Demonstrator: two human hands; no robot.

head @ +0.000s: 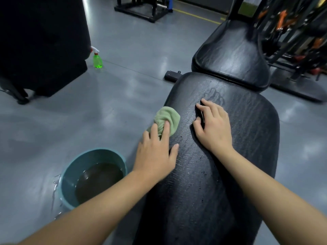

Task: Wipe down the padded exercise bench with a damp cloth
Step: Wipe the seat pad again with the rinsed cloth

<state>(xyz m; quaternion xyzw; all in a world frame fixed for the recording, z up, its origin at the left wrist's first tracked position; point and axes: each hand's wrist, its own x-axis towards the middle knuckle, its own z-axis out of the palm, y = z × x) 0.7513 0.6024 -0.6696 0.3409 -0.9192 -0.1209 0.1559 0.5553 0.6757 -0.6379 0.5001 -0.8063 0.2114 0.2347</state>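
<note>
Cloth: the green cloth [166, 117] is lying bunched at the left edge of the long padded desk [203, 183], near its far end.
Left hand: the left hand [155, 152] is pressing straight fingers onto the cloth, its grip spread and not pinching, thumb resting on the pad; pressure like this is probably driving the wipe.
Right hand: the right hand [215, 128] is lying palm-down just beside the cloth, grip loosely spread and holding nothing, seemingly bracing the person.
Damp mark: a wet print [214, 96] is showing just beyond the right fingers.
Seat pad: the smaller pad [231, 55] is waiting beyond, apparently unwiped.
Basin: a teal basin [85, 160] of dark water is sitting on the floor beside the desk, within reach for rinsing.
Spray bottle: a green bottle [97, 61] is standing well apart.
In the way: the bracing right hand is covering pad that needs wiping.
</note>
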